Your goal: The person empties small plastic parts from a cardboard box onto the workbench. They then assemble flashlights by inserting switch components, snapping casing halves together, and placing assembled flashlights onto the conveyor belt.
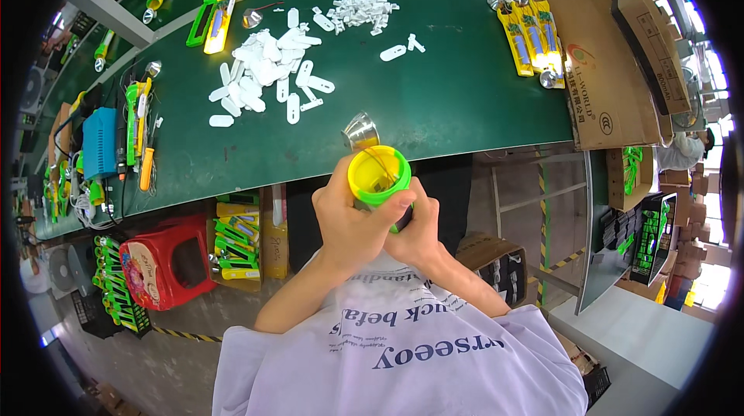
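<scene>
Both of my hands hold a yellow and green flashlight housing in front of my chest, at the bench's near edge. Its round mouth faces up and shows a hollow yellow inside. My left hand wraps round its left side, thumb near the green rim. On the other side, the fingers of my right hand close round the lower part, which they mostly hide. A shiny reflector cup sits just beyond the mouth, with thin wire running from it into the housing.
On the green bench lie a heap of white oval plates and a pile of small white parts. Opened flashlights lie beside a cardboard box at right. A screwdriver rests left; a red stool stands below.
</scene>
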Motion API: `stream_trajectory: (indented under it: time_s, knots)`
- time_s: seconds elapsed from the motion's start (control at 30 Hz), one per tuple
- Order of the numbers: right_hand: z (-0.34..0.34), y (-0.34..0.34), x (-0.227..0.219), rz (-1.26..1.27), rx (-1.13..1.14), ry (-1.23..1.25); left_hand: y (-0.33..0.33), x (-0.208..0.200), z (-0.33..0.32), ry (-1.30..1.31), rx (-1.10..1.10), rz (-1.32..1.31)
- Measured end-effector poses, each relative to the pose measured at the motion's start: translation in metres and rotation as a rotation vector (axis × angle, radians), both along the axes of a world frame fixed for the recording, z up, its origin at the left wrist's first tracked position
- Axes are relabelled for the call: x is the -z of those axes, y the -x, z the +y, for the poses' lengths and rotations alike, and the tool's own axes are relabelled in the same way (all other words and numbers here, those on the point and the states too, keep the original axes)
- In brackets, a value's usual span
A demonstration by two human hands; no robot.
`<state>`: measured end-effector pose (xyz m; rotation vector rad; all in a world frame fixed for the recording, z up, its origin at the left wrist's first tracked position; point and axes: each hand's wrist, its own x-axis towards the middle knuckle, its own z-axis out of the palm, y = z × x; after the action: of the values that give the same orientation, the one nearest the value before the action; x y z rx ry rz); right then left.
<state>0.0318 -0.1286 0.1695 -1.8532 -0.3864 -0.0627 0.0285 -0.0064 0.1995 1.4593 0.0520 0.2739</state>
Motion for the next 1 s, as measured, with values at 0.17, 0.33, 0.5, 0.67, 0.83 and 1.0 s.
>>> stream_trajectory:
  time_s: [0.17, 0.33, 0.5, 0.67, 0.83, 1.0]
  knots:
    - [-0.01, -0.006, -0.01, 0.278, -0.131, -0.041, -0.005, 0.008, -0.005, 0.067, -0.012, 0.022]
    - [-0.01, -0.006, -0.019, 0.398, -0.11, 0.026, -0.006, 0.004, 0.0, -0.138, -0.017, 0.085]
    - [-0.008, 0.0, -0.015, 0.361, -0.06, 0.036, -0.009, 0.002, 0.001, -0.246, -0.013, 0.058]
    - [-0.008, 0.001, -0.008, 0.301, -0.061, 0.03, -0.005, 0.0, -0.003, -0.31, -0.033, 0.017]
    - [-0.008, 0.003, -0.003, 0.292, -0.045, 0.026, -0.004, 0.001, -0.002, -0.354, -0.006, 0.009]
    - [-0.008, 0.003, -0.003, 0.24, -0.011, 0.041, -0.005, 0.006, 0.003, -0.439, 0.008, -0.042]
